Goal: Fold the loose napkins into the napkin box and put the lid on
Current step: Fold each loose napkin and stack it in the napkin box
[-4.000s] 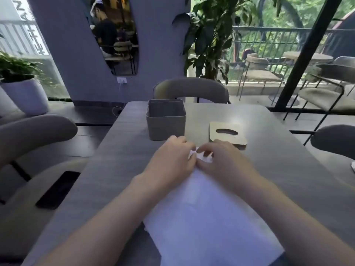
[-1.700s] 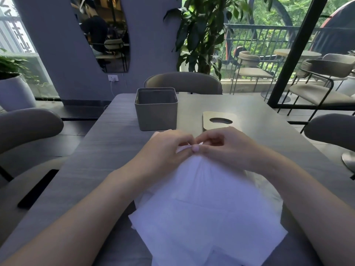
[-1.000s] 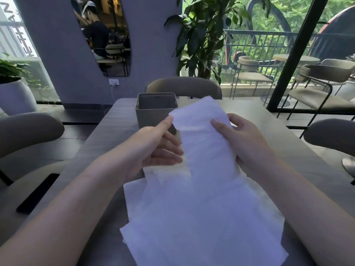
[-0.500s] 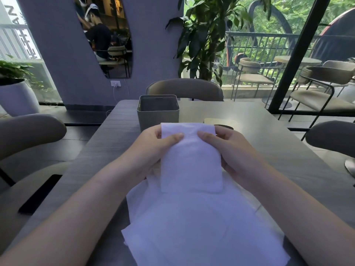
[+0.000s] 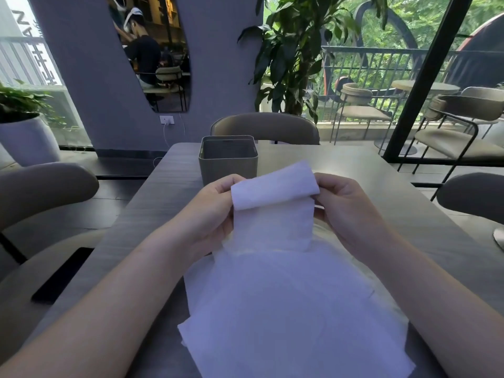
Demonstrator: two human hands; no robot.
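Observation:
I hold one white napkin (image 5: pixel 272 211) up above the table, its top edge curled over toward me. My left hand (image 5: pixel 210 214) grips its left edge and my right hand (image 5: pixel 343 208) grips its right edge. Under it a pile of loose white napkins (image 5: pixel 286 309) lies spread on the table (image 5: pixel 409 214) in front of me. The grey square napkin box (image 5: pixel 228 159) stands open just behind my left hand, and nothing shows inside it from this angle. The lid is hidden behind the held napkin and my right hand.
A padded chair (image 5: pixel 266 128) stands at the table's far side, another (image 5: pixel 41 192) on the left and one (image 5: pixel 471 197) on the right. A dark phone (image 5: pixel 62 274) lies on the left seat. A tall plant (image 5: pixel 294 50) and a glass wall are behind.
The lifted napkin was a flat folded rectangle half a second ago; now its top edge is rolled over toward me. Both hands have shifted outward along its sides.

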